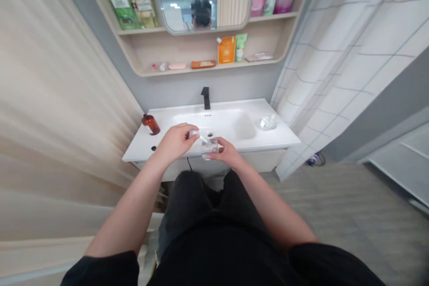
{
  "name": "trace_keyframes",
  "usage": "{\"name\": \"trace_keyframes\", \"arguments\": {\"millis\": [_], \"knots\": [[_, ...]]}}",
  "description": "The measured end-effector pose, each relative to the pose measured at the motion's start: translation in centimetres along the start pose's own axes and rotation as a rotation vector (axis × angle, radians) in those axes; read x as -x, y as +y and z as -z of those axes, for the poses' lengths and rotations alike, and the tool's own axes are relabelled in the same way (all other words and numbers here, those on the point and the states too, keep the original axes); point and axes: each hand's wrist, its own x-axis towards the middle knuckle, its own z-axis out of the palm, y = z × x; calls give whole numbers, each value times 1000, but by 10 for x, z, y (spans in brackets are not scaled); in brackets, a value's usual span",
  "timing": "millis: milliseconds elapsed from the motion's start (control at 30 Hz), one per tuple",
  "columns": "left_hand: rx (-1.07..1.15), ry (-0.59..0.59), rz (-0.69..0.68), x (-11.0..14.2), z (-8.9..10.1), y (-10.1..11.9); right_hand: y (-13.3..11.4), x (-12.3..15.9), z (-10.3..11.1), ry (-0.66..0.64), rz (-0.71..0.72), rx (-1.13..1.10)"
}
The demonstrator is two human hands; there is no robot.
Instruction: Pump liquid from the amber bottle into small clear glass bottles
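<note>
My left hand (177, 140) is closed, thumb and fingers pinching a slender white tool (194, 133). Its thin, pale end points down and right toward the mouth of a small clear cup (209, 148). Blur hides the tool's exact kind and whether its tip touches the cup. My right hand (228, 153) grips the cup from its right side, with the fingers around the wall. Both hands are over the front edge of the white washbasin (248, 127). I cannot make out any contents in the cup.
A brown bottle (150, 124) leans at the basin's left. Some clear object (268, 122) lies on the right. At the back is a black faucet (206, 98). Above hangs a mirrored shelf (187, 71) with toiletries. Curtains (67, 98) flank the left side.
</note>
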Motion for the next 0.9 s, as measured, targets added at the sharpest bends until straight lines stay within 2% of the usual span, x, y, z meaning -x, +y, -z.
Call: {"name": "trace_keyframes", "arguments": {"millis": [167,267,433,600,733,800,900], "knots": [[-153,-207,-134,2,-7,14,0,8,-16,24,-18,15],[-113,-276,-157,9,-18,13,1,15,-20,48,13,43],[-5,-223,-181,19,-34,2,6,24,-17,43,48,53],[173,-252,-304,25,-34,4,6,27,-15,-4,41,2],[184,-186,-151,25,-28,10,0,29,-14,-20,22,-27],[151,-194,-98,23,-26,12,-2,30,-14,-29,16,-27],[196,-281,-176,22,-24,12,-2,31,-13,-42,34,-14]]}}
